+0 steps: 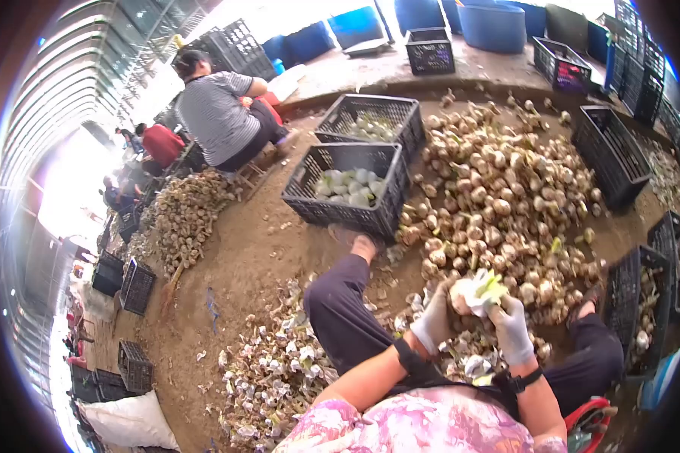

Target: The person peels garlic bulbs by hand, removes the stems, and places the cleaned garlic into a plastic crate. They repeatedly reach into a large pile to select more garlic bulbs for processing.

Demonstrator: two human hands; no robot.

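Note:
My left hand (434, 315), in a pale glove, closes round the side of a sprouted onion (477, 293) with white layers and yellow-green shoots. From the other side, my right hand (511, 326), gloved too, has its fingers closed at the onion's green end. Whether it also holds a small tool cannot be made out. Just beyond my hands spreads a large heap of unpeeled, brownish onions (506, 189). Loose white skins (476, 368) lie below my hands, between my legs.
Ahead, a black crate (393, 208) holds pale peeled onions (349, 186); another crate (412, 113) stands behind it. Crates (616, 162) line the right side. Peelings (272, 377) cover the ground at left. A person in a striped shirt (215, 113) sits on a low stool beside another heap (185, 215).

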